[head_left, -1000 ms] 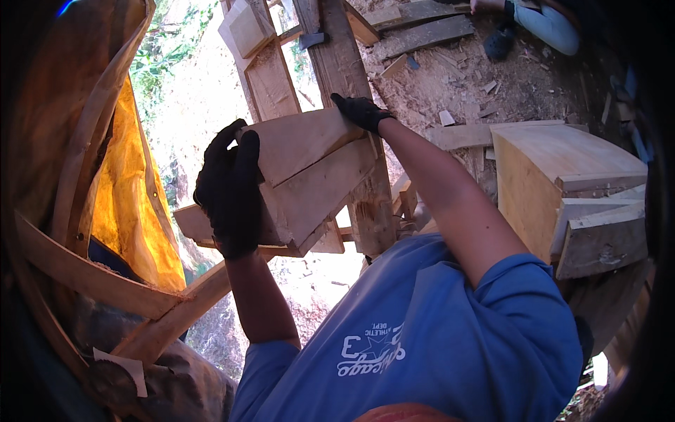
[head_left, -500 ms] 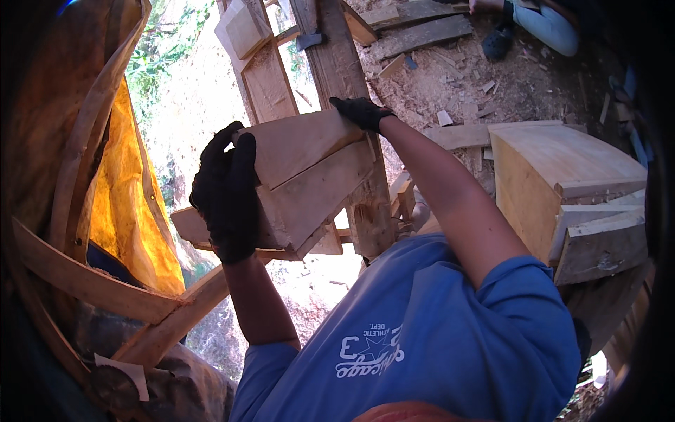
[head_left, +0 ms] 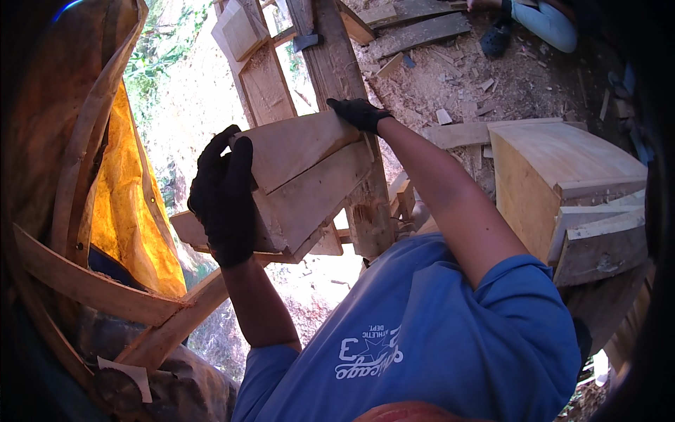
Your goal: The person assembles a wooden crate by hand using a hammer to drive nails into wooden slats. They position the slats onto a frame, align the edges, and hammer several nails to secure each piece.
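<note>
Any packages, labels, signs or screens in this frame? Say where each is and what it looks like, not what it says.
Printed emblem: on the chest of the person's blue shirt, lower middle; white lettering around a white star shape.
Pale tag or paper scrap: bottom left, on a dark bundle below the wooden slats; off-white, roughly rectangular, too dim to tell any print.
No packages, signs or screens show.

Two gloved hands [head_left: 223,195], perhaps two stacked boards [head_left: 309,179].
</note>
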Available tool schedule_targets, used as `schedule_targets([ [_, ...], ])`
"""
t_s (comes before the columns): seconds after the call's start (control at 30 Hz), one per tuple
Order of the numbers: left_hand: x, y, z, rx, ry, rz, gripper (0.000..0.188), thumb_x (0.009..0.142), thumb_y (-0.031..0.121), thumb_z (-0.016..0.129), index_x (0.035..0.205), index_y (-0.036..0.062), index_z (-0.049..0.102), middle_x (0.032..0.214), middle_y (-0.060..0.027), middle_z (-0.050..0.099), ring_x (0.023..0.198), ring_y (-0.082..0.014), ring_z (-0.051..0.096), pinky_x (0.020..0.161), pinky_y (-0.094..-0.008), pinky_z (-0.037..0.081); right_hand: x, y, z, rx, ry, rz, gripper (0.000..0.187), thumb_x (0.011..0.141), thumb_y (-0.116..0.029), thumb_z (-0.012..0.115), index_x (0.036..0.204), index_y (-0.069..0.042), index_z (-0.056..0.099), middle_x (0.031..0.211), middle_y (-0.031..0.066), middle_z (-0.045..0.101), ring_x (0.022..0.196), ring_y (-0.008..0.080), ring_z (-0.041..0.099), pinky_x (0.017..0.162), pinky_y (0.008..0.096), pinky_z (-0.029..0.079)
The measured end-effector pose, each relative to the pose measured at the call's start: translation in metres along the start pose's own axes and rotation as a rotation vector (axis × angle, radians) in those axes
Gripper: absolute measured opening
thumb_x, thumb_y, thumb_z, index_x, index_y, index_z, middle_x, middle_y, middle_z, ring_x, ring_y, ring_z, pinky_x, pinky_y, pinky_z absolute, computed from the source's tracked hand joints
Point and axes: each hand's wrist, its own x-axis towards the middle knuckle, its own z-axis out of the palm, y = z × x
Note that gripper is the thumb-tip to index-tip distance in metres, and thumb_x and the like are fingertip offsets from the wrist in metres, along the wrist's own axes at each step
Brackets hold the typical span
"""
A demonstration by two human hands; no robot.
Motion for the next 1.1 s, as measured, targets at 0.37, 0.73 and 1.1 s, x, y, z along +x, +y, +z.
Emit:
schedule_targets([
  [0.37, -0.005, -0.017, -0.007, 0.145, -0.010, 0.131, 0.042, 0.099, 0.037, 0.075, 0.128, 0.0057, 0.075, 0.093, -0.0039, 0.077, 0.086, -0.0090, 0.069, 0.078, -0.0271, 0.056, -0.006, -0.002, -0.001, 0.091, 0.028, -0.005, 0.056, 0.107, -0.007, 0.039, 0.163, -0.009, 0.034, 0.132, 0.0272, 0.067, 0.117, 0.0417, 0.070, 0.100, 0.0492, 0.057],
  [0.73, -0.030, -0.054, -0.013, 0.131, 0.047, 0.317, 0.038, 0.100, 0.027, 0.077, 0.131, 0.0046, 0.073, 0.111, -0.0091, 0.079, 0.097, -0.0115, 0.072, 0.085, -0.0279, 0.057, -0.010, -0.012, -0.001, 0.140, -0.013, 0.012, 0.051, 0.109, -0.007, 0.036, 0.160, -0.008, 0.040, 0.132, 0.0219, 0.067, 0.123, 0.0387, 0.066, 0.107, 0.0461, 0.053],
  [1.1, -0.056, -0.081, -0.026, 0.424, 0.081, 0.724, 0.023, 0.103, 0.015, 0.071, 0.125, 0.0069, 0.073, 0.129, -0.0147, 0.072, 0.101, -0.0237, 0.076, 0.083, -0.0336, 0.062, -0.028, -0.025, -0.001, 0.829, 0.021, 0.539, 0.101, 0.087, -0.091, 0.049, 0.138, -0.005, 0.069, 0.140, 0.0231, 0.065, 0.136, 0.0410, 0.059, 0.119, 0.0465, 0.039],
])
